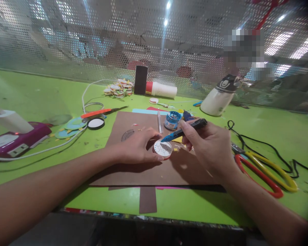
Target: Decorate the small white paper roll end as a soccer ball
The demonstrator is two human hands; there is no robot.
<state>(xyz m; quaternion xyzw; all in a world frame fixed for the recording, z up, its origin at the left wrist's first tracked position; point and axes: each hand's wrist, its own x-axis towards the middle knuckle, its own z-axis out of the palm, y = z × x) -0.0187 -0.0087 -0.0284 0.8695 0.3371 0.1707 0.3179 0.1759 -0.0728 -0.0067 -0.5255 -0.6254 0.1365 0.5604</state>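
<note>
A small white disc (163, 149) with a reddish edge and dark and blue marks on its face sits on the brown board (133, 172). Fingers and thumb of my left hand (136, 147) close around its left side. In my right hand (207, 143) is a blue marker (181, 131) with a dark rear end, slanting down to the left. Its tip is at the disc's upper edge; whether it touches cannot be made out. Just behind are a blue jar (172, 120) and a clear slim stick (159, 122).
Red-and-yellow scissors (265, 171) and a black cord lie at right. At left are an orange cutter knife (96, 113), a black-rimmed white disc (95, 123) and a purple power adapter (17, 136). Stacked discs (119, 88), a phone (141, 80), paper cups (164, 90) and a white bottle (217, 99) stand behind.
</note>
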